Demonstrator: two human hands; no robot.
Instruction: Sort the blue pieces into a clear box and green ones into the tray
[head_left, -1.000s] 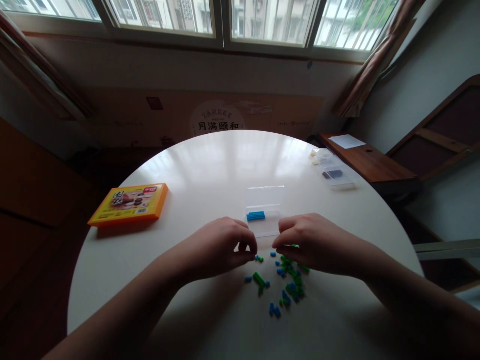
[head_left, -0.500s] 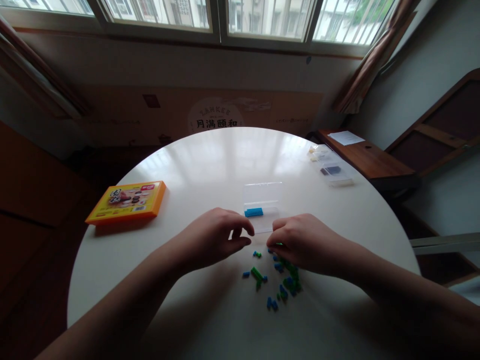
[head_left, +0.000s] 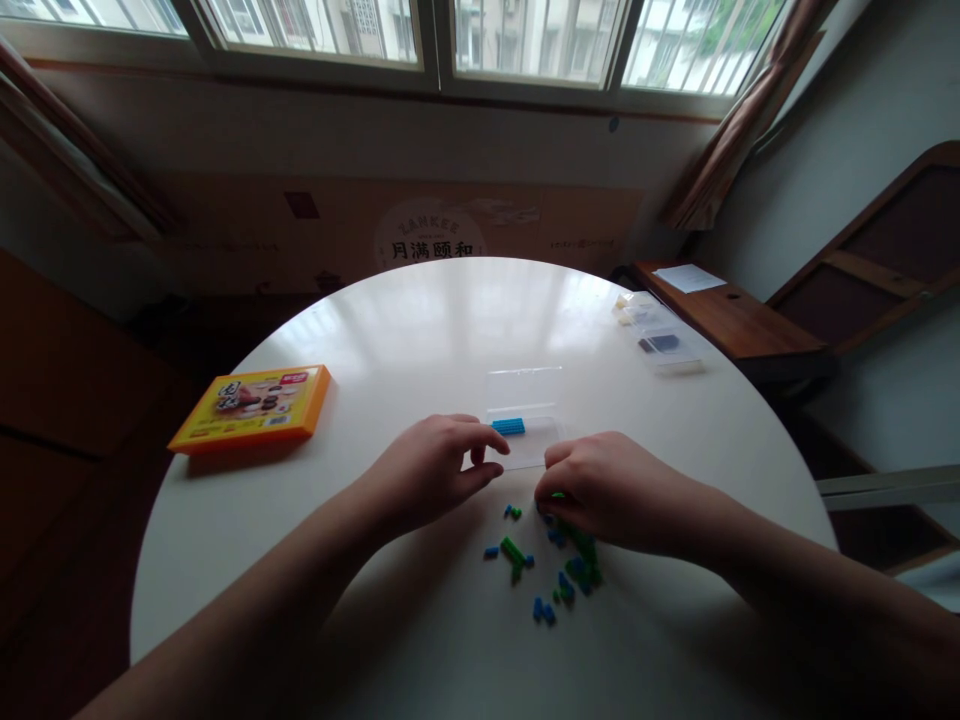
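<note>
Bricks of blue and green plastic [head_left: 576, 568] lie well in from far edge of round white table [head_left: 412, 330]. Your left hand [head_left: 435, 465] has parted half-open, empty; your right hand [head_left: 600, 485] bunches over them, hold unclear, likely picking.

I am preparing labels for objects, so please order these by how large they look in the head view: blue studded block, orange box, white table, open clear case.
1. White table
2. Orange box
3. Open clear case
4. Blue studded block

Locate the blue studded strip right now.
In the head view, the blue studded strip sits near centre, in the far left corner of the open clear case, just beyond the left hand.
</note>
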